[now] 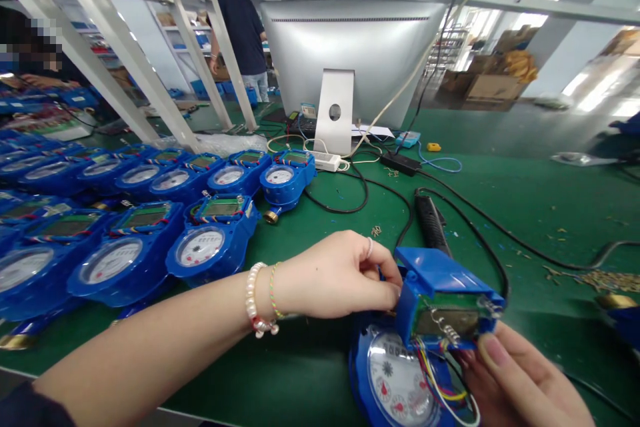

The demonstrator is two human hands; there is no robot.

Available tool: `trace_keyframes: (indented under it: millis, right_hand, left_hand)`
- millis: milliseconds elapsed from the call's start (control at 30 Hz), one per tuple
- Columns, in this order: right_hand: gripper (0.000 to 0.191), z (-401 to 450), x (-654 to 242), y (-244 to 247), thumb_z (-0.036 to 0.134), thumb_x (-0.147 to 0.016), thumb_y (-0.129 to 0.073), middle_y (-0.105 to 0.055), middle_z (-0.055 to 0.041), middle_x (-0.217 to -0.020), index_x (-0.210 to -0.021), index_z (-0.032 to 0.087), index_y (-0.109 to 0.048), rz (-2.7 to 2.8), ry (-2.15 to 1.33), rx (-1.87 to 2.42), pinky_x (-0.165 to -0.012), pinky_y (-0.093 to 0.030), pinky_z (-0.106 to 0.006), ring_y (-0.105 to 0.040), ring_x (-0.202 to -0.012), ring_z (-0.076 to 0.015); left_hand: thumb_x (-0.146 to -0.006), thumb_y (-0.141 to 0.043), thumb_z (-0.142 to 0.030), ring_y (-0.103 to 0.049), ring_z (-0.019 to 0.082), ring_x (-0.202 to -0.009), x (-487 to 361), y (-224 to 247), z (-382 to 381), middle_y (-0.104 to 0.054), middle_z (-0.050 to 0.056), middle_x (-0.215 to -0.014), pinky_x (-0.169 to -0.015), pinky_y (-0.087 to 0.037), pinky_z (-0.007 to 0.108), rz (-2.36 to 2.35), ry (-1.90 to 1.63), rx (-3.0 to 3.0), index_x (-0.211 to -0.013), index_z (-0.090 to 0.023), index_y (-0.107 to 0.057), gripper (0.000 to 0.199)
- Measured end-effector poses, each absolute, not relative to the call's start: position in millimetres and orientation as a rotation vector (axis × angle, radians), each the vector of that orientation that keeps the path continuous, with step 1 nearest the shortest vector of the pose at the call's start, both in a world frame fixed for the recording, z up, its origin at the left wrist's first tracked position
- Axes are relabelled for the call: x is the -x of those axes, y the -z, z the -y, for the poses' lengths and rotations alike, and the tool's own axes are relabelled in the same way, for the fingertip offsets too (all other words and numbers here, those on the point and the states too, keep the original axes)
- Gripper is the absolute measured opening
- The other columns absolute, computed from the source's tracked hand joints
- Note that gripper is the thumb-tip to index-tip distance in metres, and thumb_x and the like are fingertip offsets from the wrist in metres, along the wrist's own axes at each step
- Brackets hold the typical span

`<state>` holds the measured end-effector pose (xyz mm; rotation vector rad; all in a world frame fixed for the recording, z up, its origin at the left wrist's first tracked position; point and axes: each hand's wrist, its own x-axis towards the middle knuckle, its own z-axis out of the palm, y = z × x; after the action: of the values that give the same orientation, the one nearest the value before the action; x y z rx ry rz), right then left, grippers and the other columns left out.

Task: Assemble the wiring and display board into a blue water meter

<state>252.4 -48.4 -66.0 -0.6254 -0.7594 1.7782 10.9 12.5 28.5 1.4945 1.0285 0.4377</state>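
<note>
A blue water meter [363, 373] with a round dial [397, 380] stands at the table's near edge. Above it, a blue electronics box [440, 270] is tilted up, its lid raised. Inside show a green circuit board, a small display and coiled clear-looking leads; several coloured wires [440, 387] run down from it. My right hand [530, 373] grips the box's lower right corner, thumb in front. From the left, my left hand [340, 273], wearing a ring and bracelets, closes its thumb and fingers at the box's left side; the fingertips are partly hidden.
Rows of similar blue meters [210, 233] fill the left side. Behind the box lies a black-handled corded tool [433, 220]. Cables cross the green table [360, 233]; loose screws [610, 280] lie at right. A monitor [350, 47] stands behind, and people are farther back.
</note>
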Motion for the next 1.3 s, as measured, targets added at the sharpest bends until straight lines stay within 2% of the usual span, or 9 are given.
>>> trace_keyframes:
  millis: [233,433,633,767,867,1033,1167,1233,1300]
  right_hand:
    - [0.042,52,-245,56,0.031,-0.099,-0.103,-0.036,-0.0120,-0.118,-0.118,0.014,-0.070,0.816,-1.641,0.670,-0.097,-0.038,-0.035,-0.026,-0.112,-0.0382]
    - [0.041,50,-233,46,0.029,-0.095,-0.106,-0.040,-0.0126,-0.112,-0.110,0.011,-0.072,0.823,-1.569,0.695,-0.093,-0.041,-0.028,-0.036,-0.105,-0.0360]
    - [0.040,45,-231,44,0.034,-0.098,-0.102,-0.041,-0.0121,-0.108,-0.106,0.009,-0.071,0.867,-1.535,0.679,-0.086,-0.046,-0.023,-0.041,-0.099,-0.0339]
    - [0.041,41,-227,44,0.034,-0.097,-0.101,-0.042,-0.0116,-0.105,-0.107,0.009,-0.071,0.879,-1.516,0.669,-0.084,-0.046,-0.022,-0.044,-0.094,-0.0321]
    - [0.040,37,-223,42,0.032,-0.097,-0.101,-0.043,-0.0114,-0.103,-0.110,0.009,-0.071,0.877,-1.484,0.684,-0.086,-0.046,-0.023,-0.044,-0.093,-0.0311]
    - [0.023,30,-224,31,0.024,-0.087,-0.087,-0.047,-0.0092,-0.091,-0.095,0.007,-0.073,0.995,-1.330,0.770,-0.068,-0.050,-0.012,-0.049,-0.086,-0.0288]
    - [0.020,31,-244,17,0.025,-0.101,-0.062,-0.046,-0.0065,-0.101,-0.114,0.011,-0.069,1.481,-0.888,0.955,-0.079,-0.042,-0.008,-0.048,-0.092,-0.0240]
    - [0.025,34,-255,6,0.016,-0.106,-0.052,-0.040,-0.0079,-0.114,-0.131,0.014,-0.057,1.794,-0.575,0.894,-0.089,-0.036,-0.017,-0.044,-0.099,-0.0262]
    - [0.036,37,-260,-5,0.011,-0.107,-0.050,-0.035,-0.0104,-0.119,-0.141,0.017,-0.045,2.118,-0.396,0.745,-0.090,-0.036,-0.029,-0.041,-0.102,-0.0314]
  left_hand:
    - [-0.079,-0.054,-0.025,-0.041,0.003,-0.044,-5,-52,-14,-0.048,-0.004,-0.052,-0.042,-0.030,0.009,-1.032,-0.190,-1.607,-0.079,-0.011,-0.058,0.015]
    - [-0.079,-0.045,-0.014,-0.060,0.013,-0.068,-9,-55,-9,-0.062,0.005,-0.074,-0.057,-0.042,0.017,-1.027,-0.104,-1.552,-0.094,-0.011,-0.057,0.020]
    - [-0.080,-0.045,-0.016,-0.055,0.012,-0.066,-8,-45,2,-0.057,0.003,-0.072,-0.062,-0.042,0.021,-1.012,-0.335,-1.412,-0.084,-0.010,-0.052,0.010]
    - [-0.080,-0.062,-0.032,-0.045,0.007,-0.064,-8,-41,11,-0.053,0.001,-0.072,-0.059,-0.038,0.016,-1.037,-0.477,-1.407,-0.087,-0.009,-0.055,0.025]
    - [-0.080,-0.065,-0.039,-0.042,0.004,-0.058,-13,-37,13,-0.049,0.000,-0.067,-0.052,-0.034,0.013,-1.095,-0.550,-1.304,-0.082,-0.009,-0.054,0.032]
    - [-0.080,-0.065,-0.041,-0.047,0.004,-0.051,-15,-28,6,-0.047,-0.002,-0.062,-0.048,-0.035,0.014,-1.101,-0.616,-1.222,-0.076,-0.009,-0.048,0.037]
    - [-0.080,-0.063,-0.048,-0.046,0.004,-0.047,-14,-22,8,-0.047,-0.002,-0.057,-0.046,-0.031,0.014,-1.118,-0.641,-1.200,-0.077,-0.009,-0.046,0.042]
    - [-0.080,-0.062,-0.049,-0.045,0.004,-0.046,-15,-19,9,-0.048,-0.002,-0.054,-0.046,-0.029,0.014,-1.125,-0.669,-1.189,-0.078,-0.009,-0.046,0.042]
    - [-0.080,-0.064,-0.046,-0.045,0.004,-0.045,-16,-18,10,-0.049,-0.002,-0.052,-0.045,-0.029,0.014,-1.138,-0.705,-1.174,-0.076,-0.010,-0.046,0.041]
